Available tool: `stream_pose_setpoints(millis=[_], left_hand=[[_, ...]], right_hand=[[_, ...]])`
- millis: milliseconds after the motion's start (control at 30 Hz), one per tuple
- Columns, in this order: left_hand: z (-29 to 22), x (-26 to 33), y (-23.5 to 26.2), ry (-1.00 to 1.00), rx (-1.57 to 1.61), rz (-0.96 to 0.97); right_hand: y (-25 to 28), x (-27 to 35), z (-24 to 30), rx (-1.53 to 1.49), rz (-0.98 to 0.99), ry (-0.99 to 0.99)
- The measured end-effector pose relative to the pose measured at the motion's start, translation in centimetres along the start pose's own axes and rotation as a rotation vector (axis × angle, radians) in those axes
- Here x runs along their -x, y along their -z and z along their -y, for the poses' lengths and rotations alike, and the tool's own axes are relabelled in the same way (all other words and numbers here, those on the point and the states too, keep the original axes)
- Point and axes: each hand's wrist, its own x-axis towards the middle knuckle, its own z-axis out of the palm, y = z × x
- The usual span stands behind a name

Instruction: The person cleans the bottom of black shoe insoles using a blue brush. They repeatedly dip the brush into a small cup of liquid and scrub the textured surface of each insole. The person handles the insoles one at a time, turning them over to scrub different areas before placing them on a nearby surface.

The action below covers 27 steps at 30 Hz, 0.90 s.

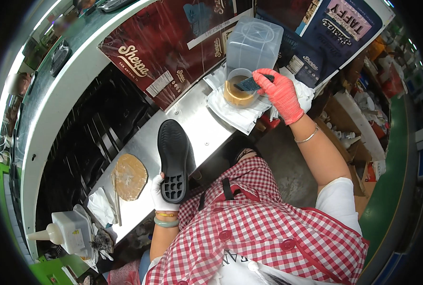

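Head view: my left hand grips a black shoe sole while my right hand pinches a dark sponge over the glue cup.

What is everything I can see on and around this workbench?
Black rubber shoe sole: one, tread up, on the metal bench, heel held by left hand.
Round clear cup of tan liquid: one, bench far end, on white cloths.
Dark applicator pad: one, over the cup.
Translucent plastic box: one, behind the cup.
Tan insole-shaped piece: one, left of the sole.
White squeeze bottle: one, lower left.
Left hand: white glove.
Right hand: red glove, pinching the pad.
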Motion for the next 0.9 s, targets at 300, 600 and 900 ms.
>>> stream_pose_setpoints(millis=[300,600,900], left_hand=[[1.6,0.4,-4.0,0.081,0.033,0.202],[1.6,0.2,-8.5,-0.047,-0.110,0.220],[2.4,-0.1,-7.0,-0.021,-0.074,0.158]], right_hand=[[0.0,-1.3,-0.5,0.013,0.008,-0.022],[0.8,-1.6,-0.7,-0.035,0.055,-0.045],[1.3,-1.9,-1.6,-0.064,0.097,-0.126]])
